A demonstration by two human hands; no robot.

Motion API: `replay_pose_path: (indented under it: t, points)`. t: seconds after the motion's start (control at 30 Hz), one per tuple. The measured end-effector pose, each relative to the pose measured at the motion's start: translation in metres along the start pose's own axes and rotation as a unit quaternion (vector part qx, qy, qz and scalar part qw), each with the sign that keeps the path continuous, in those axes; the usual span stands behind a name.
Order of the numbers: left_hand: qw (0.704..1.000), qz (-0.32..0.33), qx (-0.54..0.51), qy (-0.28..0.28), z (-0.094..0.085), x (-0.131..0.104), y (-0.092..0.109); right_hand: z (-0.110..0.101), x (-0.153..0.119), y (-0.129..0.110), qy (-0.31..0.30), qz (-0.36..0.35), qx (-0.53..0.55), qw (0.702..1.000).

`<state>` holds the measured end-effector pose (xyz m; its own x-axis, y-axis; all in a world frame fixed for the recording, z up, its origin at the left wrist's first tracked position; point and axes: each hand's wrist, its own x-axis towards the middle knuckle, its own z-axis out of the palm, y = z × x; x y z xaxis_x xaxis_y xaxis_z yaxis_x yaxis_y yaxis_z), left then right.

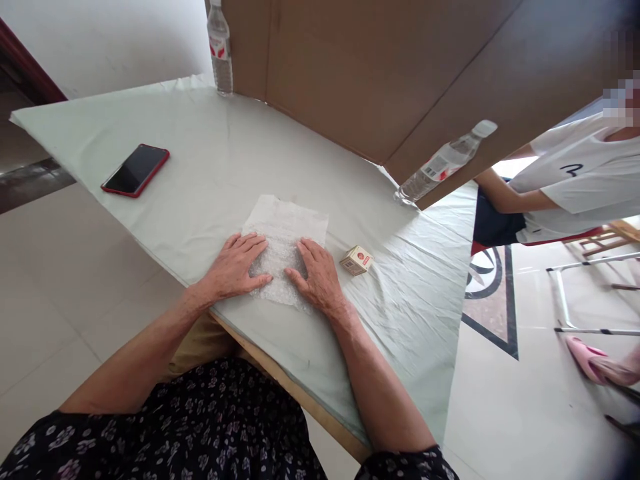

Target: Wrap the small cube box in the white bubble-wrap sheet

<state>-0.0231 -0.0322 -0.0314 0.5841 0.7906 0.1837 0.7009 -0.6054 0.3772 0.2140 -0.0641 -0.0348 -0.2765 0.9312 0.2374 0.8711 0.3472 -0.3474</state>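
Observation:
A sheet of bubble wrap (pixel 281 260) lies on the pale green tablecloth, with what looks like a smooth white strip along its far side. My left hand (pixel 234 265) rests flat on its left edge, fingers stretched out. On the right edge lies my right hand (pixel 317 275), also flat with the thumb apart from the fingers. Neither hand grips anything. A small printed cardboard box (pixel 357 261) sits just to the right of my right hand, not touching it.
A red-cased phone (pixel 136 171) lies at the left of the table (pixel 200 153). A large brown cardboard panel (pixel 345 73) stands across the back, with one water bottle (pixel 221 53) upright and another (pixel 445 163) leaning against it. A person in a white shirt (pixel 575 173) sits beyond it, right.

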Motion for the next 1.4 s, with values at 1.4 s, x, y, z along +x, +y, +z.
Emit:
replay_pose_path:
  t: [1.4]
  points:
    - [0.998,-0.033,-0.041,-0.016,-0.002,0.005,0.001,0.005,0.020,-0.004,0.011,0.009,0.135,0.991]
